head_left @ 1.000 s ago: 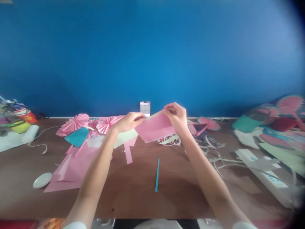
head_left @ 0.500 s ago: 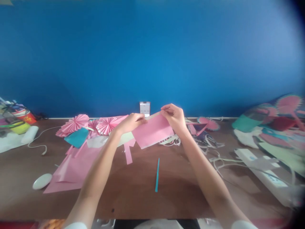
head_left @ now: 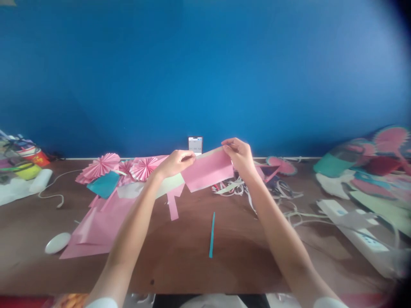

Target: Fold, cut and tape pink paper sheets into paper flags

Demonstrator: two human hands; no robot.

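Observation:
I hold a pink paper sheet [head_left: 208,171] up above the brown table [head_left: 192,265], near its far edge. My left hand [head_left: 175,162] pinches the sheet's upper left corner. My right hand [head_left: 239,155] pinches the upper right corner, fingers closed on a narrow folded strip along the top edge. The sheet hangs down and slightly toward me between both hands.
Pink paper fans [head_left: 102,164], a teal piece [head_left: 103,185] and large pink sheets [head_left: 96,226] lie left. A teal strip [head_left: 212,235] lies mid-table. A phone [head_left: 195,145] leans on the blue wall. Paper scraps [head_left: 276,188], a power strip [head_left: 359,235] and colourful decorations [head_left: 369,167] sit right.
The pink sheet shifted slightly between my hands and its top edge now runs flatter; both hands stayed pinched on its upper corners at about the same place.

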